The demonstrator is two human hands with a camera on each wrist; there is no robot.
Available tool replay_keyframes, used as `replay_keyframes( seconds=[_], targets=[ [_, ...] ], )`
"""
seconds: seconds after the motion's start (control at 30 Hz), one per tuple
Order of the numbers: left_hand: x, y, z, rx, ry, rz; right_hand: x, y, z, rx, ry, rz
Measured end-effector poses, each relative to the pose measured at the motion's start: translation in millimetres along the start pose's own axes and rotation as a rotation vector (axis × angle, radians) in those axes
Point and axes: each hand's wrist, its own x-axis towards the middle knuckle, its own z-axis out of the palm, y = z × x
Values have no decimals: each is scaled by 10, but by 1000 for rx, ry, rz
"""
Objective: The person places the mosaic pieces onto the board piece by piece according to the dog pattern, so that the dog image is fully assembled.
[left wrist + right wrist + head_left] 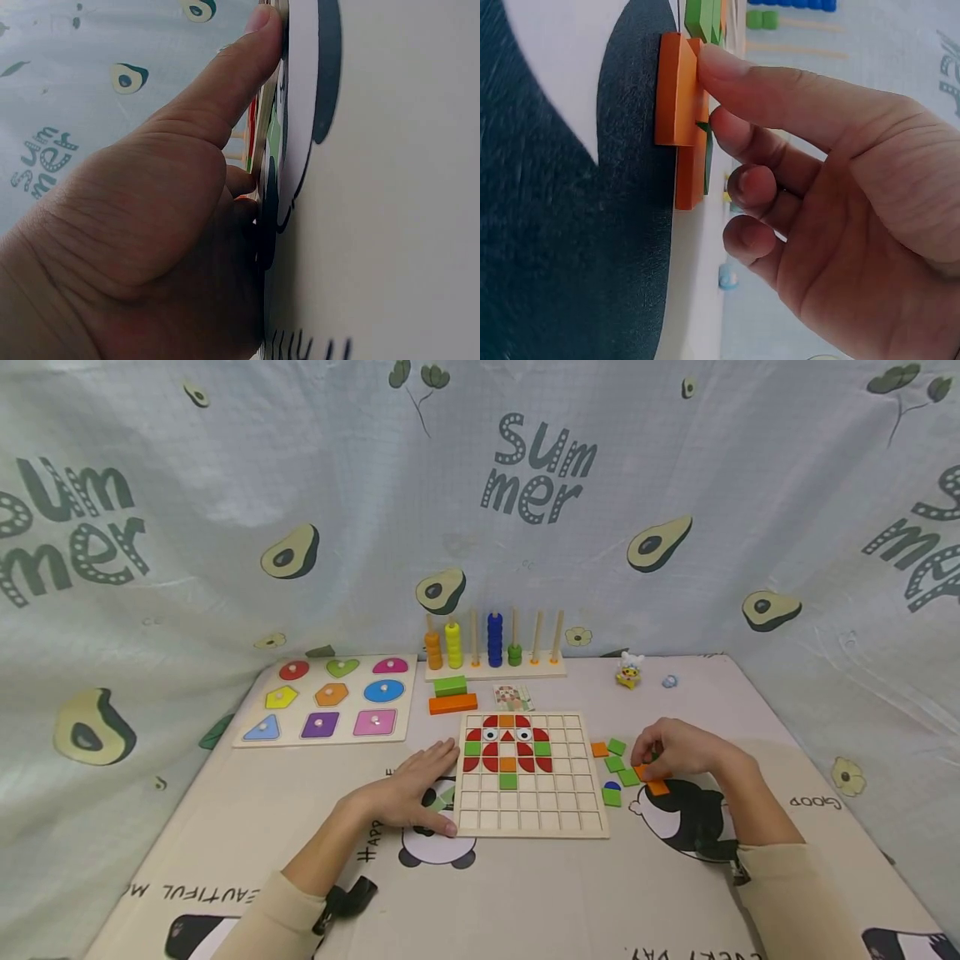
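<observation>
A wooden grid board [570,777] lies in the middle, its upper left cells filled with red, white, orange and green tiles that form an owl-like figure. Along its left edge rests my left hand [411,785], fingers extended and thumb [251,64] against the lower left edge. My right hand [678,750] is among loose tiles to the right of the board. Its thumb and bent forefinger are at an orange tile [697,82]; I cannot tell whether they grip it. Another orange tile [657,787] lies just in front, and several green tiles [628,777] lie closer to the board.
Behind the board are a pattern card [513,697], a green block [450,686], an orange block [453,703] and a bead-peg stand [495,672]. A shape puzzle board [355,707] is at the back left. A small figurine [629,670] and a tiny blue toy [670,681] stand at the back right.
</observation>
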Motion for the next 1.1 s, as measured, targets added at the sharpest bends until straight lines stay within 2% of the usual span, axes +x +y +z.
replay_keyframes(
  seconds=[0.23, 0.33, 0.4, 0.47, 0.57, 0.8, 0.9, 1.1],
  targets=[
    [9, -12, 4, 10, -12, -14, -13, -49, -2, 40, -52, -43],
    [7, -14, 6, 10, -12, -13, -9, -106, -21, 76, -19, -72],
    [6, -15, 6, 9, -14, -15, 22, -191, -30, 104, 34, -107],
    [6, -14, 8, 9, -14, -13, 75, -320, -17, 123, 82, -165],
    [4, -8, 8, 1, -11, -2, 204, -570, 75, 129, 99, -258],
    [5, -1, 6, 6, -13, 0, 501, -1105, 432, 40, -17, -401],
    [6, 1, -1, 2, -7, 2, 597, -1214, 560, -38, -43, -425],
    [-3, 2, -9, 5, -3, 1, 683, -1298, 675, -192, -8, -419]
  ],
)
